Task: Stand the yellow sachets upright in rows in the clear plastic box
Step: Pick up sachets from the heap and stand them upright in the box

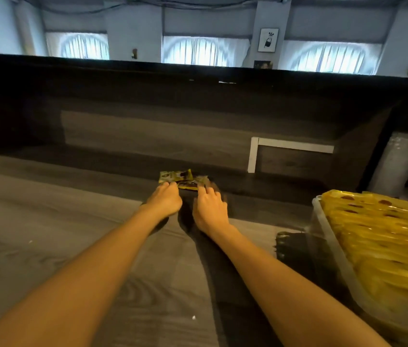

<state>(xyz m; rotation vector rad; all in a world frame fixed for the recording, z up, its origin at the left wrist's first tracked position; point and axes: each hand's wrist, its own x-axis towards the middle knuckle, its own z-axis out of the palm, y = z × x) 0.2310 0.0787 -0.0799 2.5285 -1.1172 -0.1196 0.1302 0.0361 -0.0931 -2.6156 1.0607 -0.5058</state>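
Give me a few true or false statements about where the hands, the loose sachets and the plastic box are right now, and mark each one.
1. The left hand and the right hand both touch the loose sachets. True.
2. The clear plastic box is empty. False: it holds rows of boxed sachets.
3. The box stands to the person's right. True.
4. The loose sachets lie inside the white tape corner. False: the tape is farther right, apart from them.
5. The loose sachets stand upright. False: they lie flat on the grey table.
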